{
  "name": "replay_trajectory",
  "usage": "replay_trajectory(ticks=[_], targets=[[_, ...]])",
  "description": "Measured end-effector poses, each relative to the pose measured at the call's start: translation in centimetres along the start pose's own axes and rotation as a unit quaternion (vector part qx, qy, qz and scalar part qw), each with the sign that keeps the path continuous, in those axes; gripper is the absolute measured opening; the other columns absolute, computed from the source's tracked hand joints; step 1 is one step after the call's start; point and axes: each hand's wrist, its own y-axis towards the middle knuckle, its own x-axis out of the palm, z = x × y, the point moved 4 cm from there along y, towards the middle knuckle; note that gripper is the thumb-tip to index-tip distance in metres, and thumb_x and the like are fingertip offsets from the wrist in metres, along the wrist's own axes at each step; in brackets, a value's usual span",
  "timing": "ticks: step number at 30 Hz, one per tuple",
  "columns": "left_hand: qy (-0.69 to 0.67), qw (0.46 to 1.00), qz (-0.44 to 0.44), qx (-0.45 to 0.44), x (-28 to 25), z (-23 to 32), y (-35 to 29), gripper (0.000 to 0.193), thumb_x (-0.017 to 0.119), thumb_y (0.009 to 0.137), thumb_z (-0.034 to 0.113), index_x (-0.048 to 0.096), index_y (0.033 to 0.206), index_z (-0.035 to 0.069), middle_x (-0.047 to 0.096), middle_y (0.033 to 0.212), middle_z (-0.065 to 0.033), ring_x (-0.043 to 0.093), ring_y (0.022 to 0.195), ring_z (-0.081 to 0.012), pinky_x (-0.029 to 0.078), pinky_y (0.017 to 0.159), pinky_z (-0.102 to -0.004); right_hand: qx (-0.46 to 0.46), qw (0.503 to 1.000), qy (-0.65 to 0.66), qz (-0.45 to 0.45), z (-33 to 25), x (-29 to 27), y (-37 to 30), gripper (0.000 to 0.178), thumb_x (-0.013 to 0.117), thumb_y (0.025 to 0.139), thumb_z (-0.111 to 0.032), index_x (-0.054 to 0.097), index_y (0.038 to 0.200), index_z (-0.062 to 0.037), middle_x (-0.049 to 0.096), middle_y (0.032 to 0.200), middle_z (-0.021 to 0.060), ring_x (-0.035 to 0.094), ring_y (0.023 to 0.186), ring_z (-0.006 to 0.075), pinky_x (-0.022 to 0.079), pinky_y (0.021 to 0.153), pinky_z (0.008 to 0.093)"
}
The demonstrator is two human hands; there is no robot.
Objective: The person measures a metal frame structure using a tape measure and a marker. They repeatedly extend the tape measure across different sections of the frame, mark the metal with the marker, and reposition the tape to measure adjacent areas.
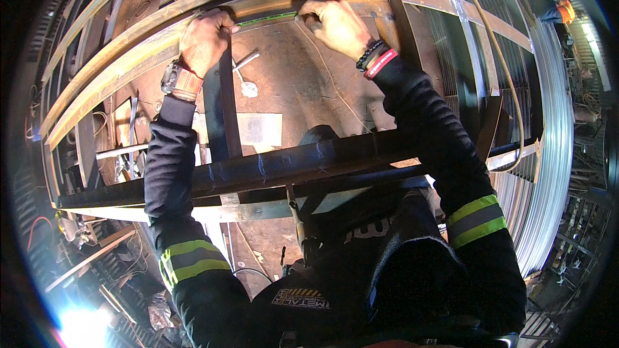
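Observation:
A green strip of measuring tape [267, 19] stretches between my hands along the far bar of a welded steel frame [258, 2]. My left hand [205, 40] is closed, pinching the tape's left end close to a crossbar. Fingers curled, my right hand [338, 26] grips the tape's other end near the frame's inner corner. The tape's case does not show; the right hand may hide it. White chalk marks run across the dark near beam [309, 154], which lies under my forearms.
Below the frame, a rectangular plate [261, 129] and a metal tool with a round end [249, 88] lie on the brown floor. Ribbed metal sheets [548, 154] are stacked at right. A hose [509, 71] hangs over the frame. Bright glare [84, 328] fills the lower left.

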Motion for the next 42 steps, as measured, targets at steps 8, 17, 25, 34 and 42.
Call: replay_trajectory(ticks=[8,17,25,34,42], targets=[[-0.006,1.0,-0.001,0.001,0.1,0.5,0.2,0.008,0.073,0.084,0.023,0.072,0.085,0.015,0.072,0.082,-0.0098,0.069,0.078,-0.0319,0.052,0.067,-0.0421,0.088,0.965,0.176,0.174,2.4,-6.2,-2.3,0.013,0.061,0.09,-0.004,0.073,0.095,-0.0032,0.073,0.077,0.0073,0.066,0.058,0.0088,0.054,0.056,0.0258],[-0.019,0.999,-0.017,-0.034,-0.3,0.4,0.2,0.014,0.073,0.085,0.031,0.075,0.087,0.017,0.07,0.077,-0.0112,0.068,0.072,-0.0321,0.052,0.064,-0.0404,0.193,0.91,0.253,0.266,4.9,-9.2,-8.9,0.008,0.067,0.089,-0.002,0.068,0.096,0.0021,0.069,0.077,0.005,0.056,0.06,0.0061,0.047,0.057,0.0218],[-0.055,0.998,-0.013,0.018,-1.8,-3.6,-1.4,0.007,0.073,0.085,0.01,0.072,0.09,0.006,0.069,0.079,-0.0113,0.066,0.073,-0.0233,0.051,0.07,-0.0338,0.205,0.922,0.222,0.243,5.9,-8.0,-8.6,0.006,0.066,0.086,-0.001,0.069,0.092,-0.0012,0.067,0.078,0.0,0.053,0.066,0.0048,0.044,0.061,0.022],[-0.161,0.982,-0.09,-0.047,-4.7,-10.5,-3.7,0.011,0.065,0.084,0.004,0.073,0.092,0.005,0.073,0.085,-0.0118,0.069,0.075,-0.0205,0.052,0.072,-0.0338,0.203,0.927,0.21,0.234,5.5,-9.4,-8.9,0.007,0.067,0.089,-0.005,0.068,0.094,0.0001,0.067,0.082,0.0011,0.056,0.071,0.0068,0.047,0.067,0.0236],[-0.19,0.977,-0.083,-0.055,-3.6,-11.3,-4.0,0.011,0.074,0.085,0.01,0.073,0.093,0.001,0.072,0.087,-0.0103,0.066,0.08,-0.0177,0.05,0.075,-0.0302,0.188,0.947,0.133,0.222,5.7,-9.1,-9.1,0.01,0.068,0.09,-0.007,0.069,0.096,0.0002,0.071,0.085,0.0052,0.062,0.076,0.0084,0.051,0.072,0.0248]])
